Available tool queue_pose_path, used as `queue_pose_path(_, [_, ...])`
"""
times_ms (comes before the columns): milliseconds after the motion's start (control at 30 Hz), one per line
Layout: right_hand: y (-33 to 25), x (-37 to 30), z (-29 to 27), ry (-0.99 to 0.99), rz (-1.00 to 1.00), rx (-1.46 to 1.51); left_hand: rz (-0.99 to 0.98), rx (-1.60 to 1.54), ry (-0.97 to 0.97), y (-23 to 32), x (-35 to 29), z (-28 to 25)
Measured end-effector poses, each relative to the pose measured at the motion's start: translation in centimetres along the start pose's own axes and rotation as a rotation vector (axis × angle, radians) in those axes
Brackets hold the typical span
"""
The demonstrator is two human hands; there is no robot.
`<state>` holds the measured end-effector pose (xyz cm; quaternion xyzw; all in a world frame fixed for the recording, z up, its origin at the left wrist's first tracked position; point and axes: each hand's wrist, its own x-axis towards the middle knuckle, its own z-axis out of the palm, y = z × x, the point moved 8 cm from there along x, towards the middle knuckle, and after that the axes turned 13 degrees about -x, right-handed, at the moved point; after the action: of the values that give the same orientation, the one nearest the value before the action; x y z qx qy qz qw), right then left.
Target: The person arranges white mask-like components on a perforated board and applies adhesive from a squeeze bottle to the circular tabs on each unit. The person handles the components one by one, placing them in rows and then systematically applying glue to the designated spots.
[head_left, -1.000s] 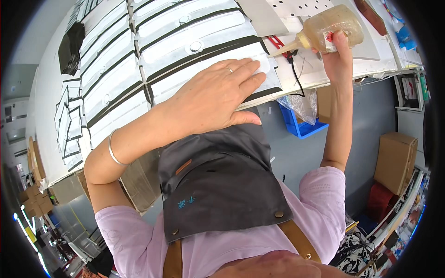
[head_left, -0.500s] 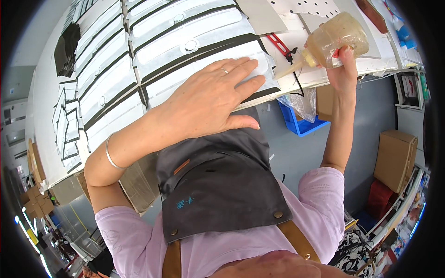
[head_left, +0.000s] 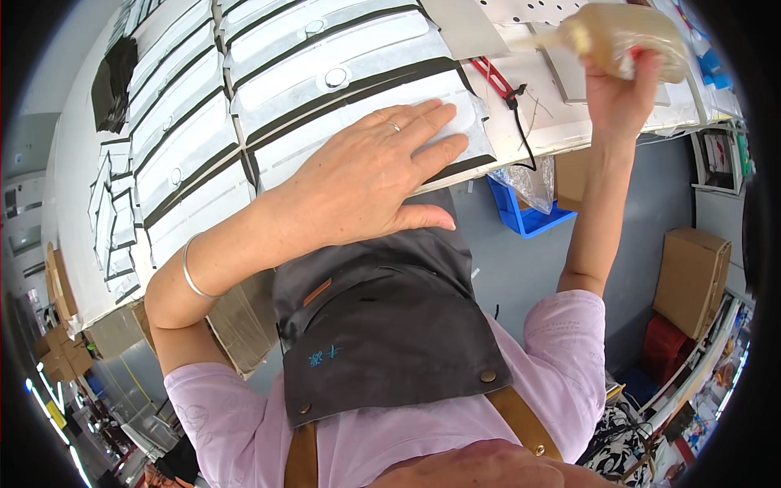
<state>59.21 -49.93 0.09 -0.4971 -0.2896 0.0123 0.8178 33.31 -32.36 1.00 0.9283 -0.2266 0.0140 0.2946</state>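
My left hand [head_left: 366, 171] lies flat, fingers stretched and slightly spread, on a white sheet piece [head_left: 447, 88] with black edges at the table's near side. My right hand [head_left: 618, 102] is wrapped round a translucent, yellowish squeeze bottle [head_left: 630, 28], probably a glue bottle. The bottle is tilted, its narrow nozzle pointing left, over the table and apart from the sheet piece. It is blurred by motion. Farther back, another white piece [head_left: 382, 53] carries a round metal-looking disc [head_left: 335, 77].
Red-handled pliers [head_left: 492, 77] and a black cord [head_left: 525, 134] lie right of the pieces. Several similar white pieces [head_left: 183, 130] run in rows to the left, beside a black stack [head_left: 114, 85]. A blue bin [head_left: 529, 221] sits below the table edge; a cardboard box [head_left: 691, 281] stands at right.
My right hand has lifted the bottle away to the upper right, taking its nozzle off the right end of the near white piece. My left hand has stayed almost in place.
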Motion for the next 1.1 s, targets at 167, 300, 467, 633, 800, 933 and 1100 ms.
queue_pose_path(167, [-3.8,3.3,3.4,0.062,-0.131,0.119,-0.002,-0.029,0.001,0.0,-0.3,-0.2])
queue_pose_path(300, [-0.6,3.8,4.1,-0.001,0.066,-0.022,0.028,-0.103,0.062,-0.5,0.5,-2.2])
queue_pose_path(467, [4.1,3.1,8.2,-0.175,0.213,-0.238,-0.084,0.093,0.158,-4.8,1.2,-5.3])
queue_pose_path(633, [5.3,3.6,8.5,-0.271,0.179,-0.316,-0.089,0.082,0.11,-7.1,1.9,-4.9])
queue_pose_path(800, [6.4,5.1,6.5,-0.279,0.193,-0.397,-0.074,0.087,0.119,-7.4,1.7,-4.6])
queue_pose_path(933, [6.3,4.7,5.4,-0.264,0.204,-0.358,-0.07,0.093,0.125,-7.5,1.7,-4.6])
queue_pose_path(1100, [5.5,3.6,4.5,-0.305,0.241,-0.343,-0.077,0.084,0.126,-7.5,1.7,-4.6])
